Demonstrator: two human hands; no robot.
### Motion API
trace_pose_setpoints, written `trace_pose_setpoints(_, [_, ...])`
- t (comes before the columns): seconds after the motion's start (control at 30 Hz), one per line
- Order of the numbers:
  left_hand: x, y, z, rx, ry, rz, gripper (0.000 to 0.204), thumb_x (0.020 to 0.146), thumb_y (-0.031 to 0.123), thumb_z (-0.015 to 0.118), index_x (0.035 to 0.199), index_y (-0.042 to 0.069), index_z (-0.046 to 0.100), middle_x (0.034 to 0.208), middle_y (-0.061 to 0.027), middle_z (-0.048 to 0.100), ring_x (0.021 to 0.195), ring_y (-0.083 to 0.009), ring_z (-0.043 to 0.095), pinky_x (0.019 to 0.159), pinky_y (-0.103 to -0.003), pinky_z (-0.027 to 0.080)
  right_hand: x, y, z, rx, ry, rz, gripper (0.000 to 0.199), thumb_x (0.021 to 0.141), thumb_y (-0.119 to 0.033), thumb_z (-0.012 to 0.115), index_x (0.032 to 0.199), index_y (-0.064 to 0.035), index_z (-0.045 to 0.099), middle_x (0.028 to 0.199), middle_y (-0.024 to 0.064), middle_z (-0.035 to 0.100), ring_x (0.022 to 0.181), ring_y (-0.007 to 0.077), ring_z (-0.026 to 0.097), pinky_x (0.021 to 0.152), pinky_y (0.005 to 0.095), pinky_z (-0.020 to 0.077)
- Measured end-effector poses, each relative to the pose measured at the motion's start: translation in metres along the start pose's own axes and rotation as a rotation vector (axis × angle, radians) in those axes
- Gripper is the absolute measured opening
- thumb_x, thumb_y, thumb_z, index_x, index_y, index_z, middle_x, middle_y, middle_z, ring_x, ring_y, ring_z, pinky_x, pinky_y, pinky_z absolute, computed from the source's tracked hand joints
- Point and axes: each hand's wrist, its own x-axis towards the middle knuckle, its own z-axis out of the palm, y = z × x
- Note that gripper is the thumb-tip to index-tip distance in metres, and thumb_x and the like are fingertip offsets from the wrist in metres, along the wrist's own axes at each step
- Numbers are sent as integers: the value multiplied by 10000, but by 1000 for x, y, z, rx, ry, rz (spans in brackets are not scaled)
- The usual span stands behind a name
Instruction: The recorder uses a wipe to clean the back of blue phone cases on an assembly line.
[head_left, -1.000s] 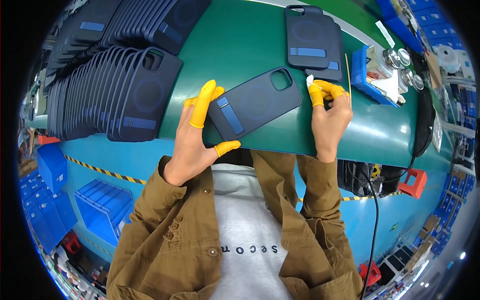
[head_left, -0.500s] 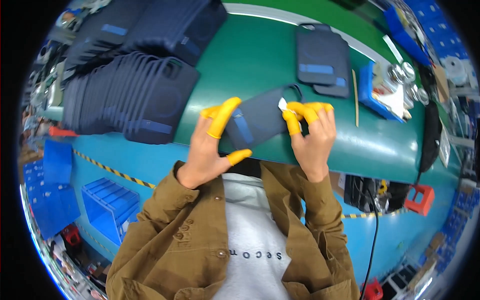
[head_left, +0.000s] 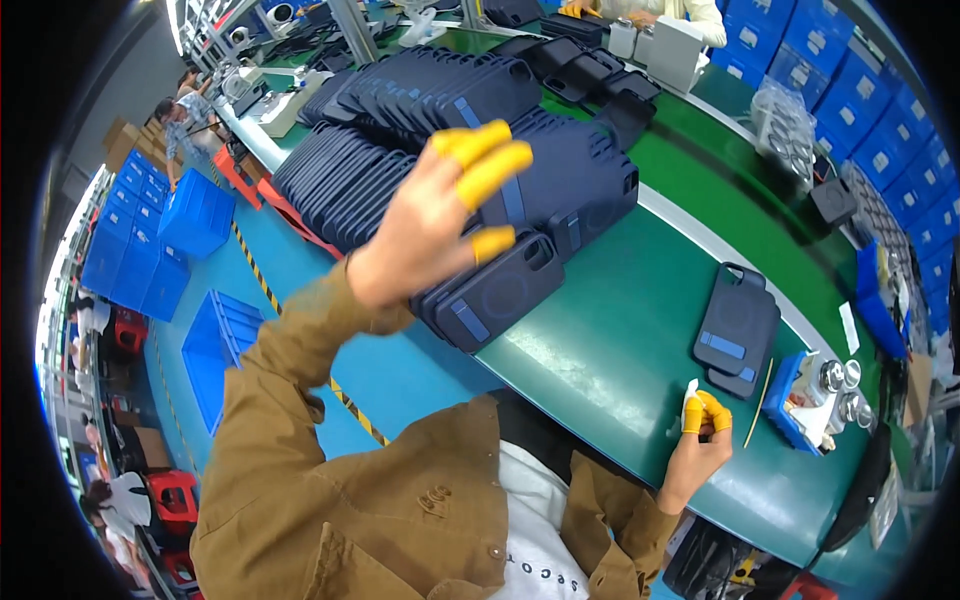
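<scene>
My left hand (head_left: pixel 430 225) is raised over rows of dark blue phone cases (head_left: pixel 420 130) stacked on edge on the green table (head_left: pixel 620 340). Its fingers, with yellow finger cots, are spread and hold nothing, the tips close to the top case (head_left: pixel 560 190) of the nearest row. Another case (head_left: pixel 495 295) lies flat just below the thumb. My right hand (head_left: pixel 700 445) rests low on the table at the right, its yellow-capped fingertips pinched on a small white wipe (head_left: pixel 690 392).
A short stack of dark cases (head_left: pixel 735 330) lies right of centre. Beside it are a thin stick (head_left: pixel 757 405) and a blue tray (head_left: pixel 800 400) with metal parts. Blue crates (head_left: pixel 195 215) stand on the floor at left. Other people work at the far end.
Both hands held one dark case in front of me. Now neither does: the left hand has swung out to the rows of cases, and the right has drawn back with the wipe.
</scene>
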Motion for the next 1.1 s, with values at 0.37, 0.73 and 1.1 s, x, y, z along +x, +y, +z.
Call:
trace_pose_setpoints(0.37, [18, 0, 23, 371, -96, -125, 514, 765, 347, 807, 1177, 72, 669, 1285, -194, 580, 1214, -377, 511, 1018, -445, 450, 3, 0, 2, 46, -13, -16, 89, 880, -34, 737, 942, 27, 716, 816, 19, 581, 641, 77, 465, 585, 243, 379])
trace_pose_setpoints(0.73, [35, 193, 192, -632, -200, -162, 629, 852, 351, 752, 1387, 99, 538, 1491, -396, 300, 1345, -568, 331, 1023, -554, 386, 3, 26, -12, 143, 272, 183, 224, 992, -143, 637, 1126, 29, 688, 1014, 36, 675, 798, 95, 558, 660, 233, 436])
trace_pose_setpoints(1.1, [40, 212, 248, -346, -299, 64, 536, 839, 411, 702, 1317, 182, 617, 1280, -338, 509, 1116, -520, 550, 774, -491, 513, -1, -12, -16, -17, 300, 39, 245, 961, -156, 665, 1047, 59, 744, 993, 190, 738, 893, 284, 681, 830, 375, 528])
